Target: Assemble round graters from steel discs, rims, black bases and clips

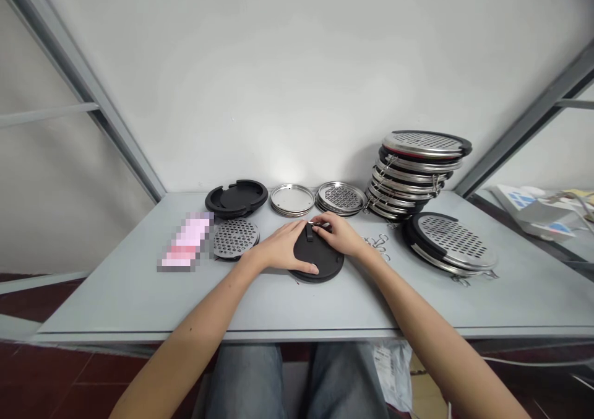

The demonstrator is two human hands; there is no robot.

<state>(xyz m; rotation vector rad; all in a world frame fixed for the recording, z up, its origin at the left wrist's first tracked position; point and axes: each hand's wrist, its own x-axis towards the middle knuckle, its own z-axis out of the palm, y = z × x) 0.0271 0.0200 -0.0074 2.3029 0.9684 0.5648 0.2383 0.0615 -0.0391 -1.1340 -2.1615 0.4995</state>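
Observation:
A round black disc [325, 259] with a short raised black tab [309, 232] lies on the table in front of me. My left hand [285, 249] grips its left side, the thumb across the face near the front rim and the fingers reaching to the far edge. At that far edge, my right hand [338, 233] pinches a small metal clip [315, 223], partly hidden by the fingers. Loose wire clips [378, 244] lie just right of the right hand. To the left of the disc sits a small stack of perforated grey plates [236, 238].
Black rings [236, 197], shiny round trays [292, 198] and perforated metal discs [341, 197] line the wall side. A tall leaning stack of clipped discs [417, 171] stands at back right, with another clipped pair [452, 246] before it. A blurred pink item [186, 242] lies left.

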